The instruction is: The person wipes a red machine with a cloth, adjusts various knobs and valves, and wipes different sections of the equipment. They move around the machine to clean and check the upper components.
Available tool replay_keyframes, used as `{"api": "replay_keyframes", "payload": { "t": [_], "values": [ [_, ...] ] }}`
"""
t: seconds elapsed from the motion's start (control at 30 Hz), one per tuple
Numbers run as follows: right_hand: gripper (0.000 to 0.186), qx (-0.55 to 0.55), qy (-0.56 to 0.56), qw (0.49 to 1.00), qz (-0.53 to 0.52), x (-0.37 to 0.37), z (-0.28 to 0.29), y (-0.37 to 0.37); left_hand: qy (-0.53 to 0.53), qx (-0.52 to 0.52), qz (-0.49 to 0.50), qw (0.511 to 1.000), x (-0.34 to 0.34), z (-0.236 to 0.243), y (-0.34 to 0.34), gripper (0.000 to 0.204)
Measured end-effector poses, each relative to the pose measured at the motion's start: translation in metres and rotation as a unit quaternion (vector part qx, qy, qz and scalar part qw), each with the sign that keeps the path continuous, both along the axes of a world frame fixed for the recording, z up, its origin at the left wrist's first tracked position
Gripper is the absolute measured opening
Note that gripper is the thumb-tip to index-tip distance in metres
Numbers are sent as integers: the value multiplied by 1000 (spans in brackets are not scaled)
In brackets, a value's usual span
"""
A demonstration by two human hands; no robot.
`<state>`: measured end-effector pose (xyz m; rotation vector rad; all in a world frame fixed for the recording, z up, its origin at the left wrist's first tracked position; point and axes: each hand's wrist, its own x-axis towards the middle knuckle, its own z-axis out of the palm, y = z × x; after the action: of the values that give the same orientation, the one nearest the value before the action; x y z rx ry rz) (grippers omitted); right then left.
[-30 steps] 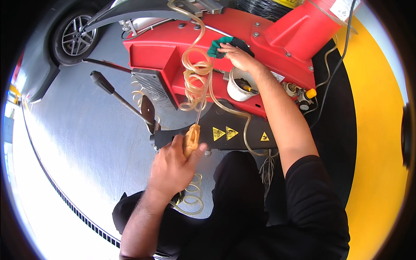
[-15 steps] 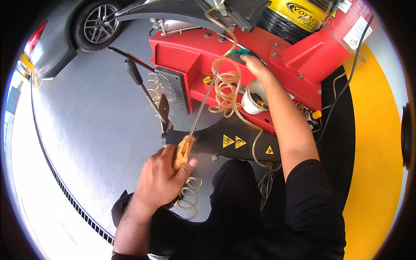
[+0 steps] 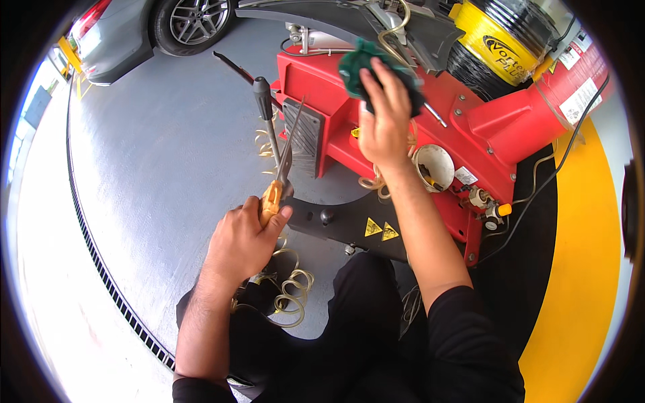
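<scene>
My left hand (image 3: 243,243) is wrapped round the orange-yellow handle of an air blow gun (image 3: 271,201), whose long thin metal tube points up and away beside a black-gripped lever (image 3: 263,101). My right hand (image 3: 384,127) reaches forward over the red machine base (image 3: 342,131), its fingers on a bunched dark green cloth (image 3: 356,70). A metal rod end (image 3: 437,115) sticks out to the right of the cloth; whether my hand touches it cannot be told. Right of my forearm, a white cup (image 3: 435,160) holds small yellow and dark items.
A dark curved arm (image 3: 342,221) with yellow warning stickers crosses before my knees. Coiled clear hose (image 3: 294,295) hangs near my left wrist. A grey car (image 3: 127,40) stands far left, a yellow-wrapped reel (image 3: 494,40) far right. A black cable (image 3: 547,171) runs down the right.
My right hand has lifted the green cloth up and left across the machine. The blow gun's tube has swung left, from the coiled hose to the lever. The whole view has shifted.
</scene>
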<state>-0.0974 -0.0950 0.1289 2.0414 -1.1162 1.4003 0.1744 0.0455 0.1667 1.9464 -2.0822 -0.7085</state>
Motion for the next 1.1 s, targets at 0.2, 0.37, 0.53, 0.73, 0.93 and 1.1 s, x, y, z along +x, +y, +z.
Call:
{"api": "replay_keyframes", "payload": {
  "t": [0.2,0.37,0.53,0.73,0.93,1.1],
  "values": [
    [52,397,142,899,-119,29,-121,-103,11,19,26,999,5,-13,-15,57],
    [66,452,257,847,-111,40,-110,-124,31,-18,-5,999,9,-13,-17,54],
    [73,508,277,816,14,46,-105,-179,35,2,-2,999,10,-10,-22,53],
    [85,509,288,811,5,65,-104,-229,35,12,12,999,-5,11,-34,53],
    [86,492,202,847,7,69,-101,-265,16,19,32,999,-10,7,-50,53],
    [69,500,189,845,31,48,-109,-183,-6,34,20,999,-3,-12,-53,53]
  ]
}}
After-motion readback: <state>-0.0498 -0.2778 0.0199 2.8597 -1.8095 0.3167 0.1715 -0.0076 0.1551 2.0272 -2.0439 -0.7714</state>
